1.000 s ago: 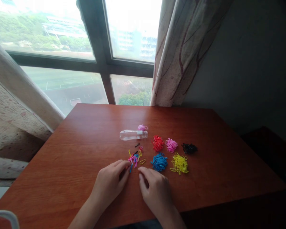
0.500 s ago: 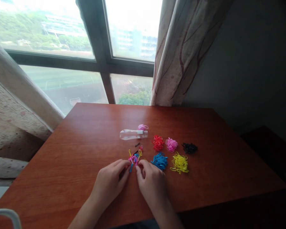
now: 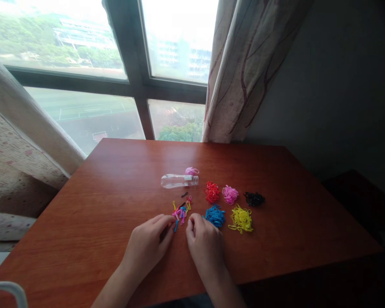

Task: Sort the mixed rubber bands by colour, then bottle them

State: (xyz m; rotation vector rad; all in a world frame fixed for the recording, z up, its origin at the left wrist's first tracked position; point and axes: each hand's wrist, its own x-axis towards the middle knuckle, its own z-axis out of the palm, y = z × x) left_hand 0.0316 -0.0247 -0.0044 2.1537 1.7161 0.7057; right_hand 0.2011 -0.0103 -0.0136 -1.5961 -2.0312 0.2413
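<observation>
The left hand (image 3: 149, 239) rests on the table (image 3: 93, 214), at the near left border of the mixed bands (image 3: 181, 212). Its thumb and first finger come close at the tips, with a hollow behind them, and one blue band (image 3: 176, 226) lies just at these tips; whether it is held I cannot tell. The right hand (image 3: 207, 241) has its thumb and first finger in a narrow pinch, and what is between them, if anything, I cannot see. Between the two hands there is a modest gap, so the fingertips do not touch each other.

The mixed bands lie in front of this gap, and a single black band (image 3: 184, 194) lies a little beyond them. The blue pile (image 3: 215, 216) is very near the right hand, which hides its lower left border. To its right is the yellow pile (image 3: 241, 219); behind stand in a row the red pile (image 3: 212, 192), the pink pile (image 3: 230, 194) and the black pile (image 3: 254, 199), with narrow spaces between.

A clear bottle (image 3: 176, 181) lies on its side farther away, beside a pink bundle (image 3: 191, 171). All these things are well apart from the table's left and right edges. The back edge runs below the window (image 3: 136, 64), and both forearms cross the near edge.
</observation>
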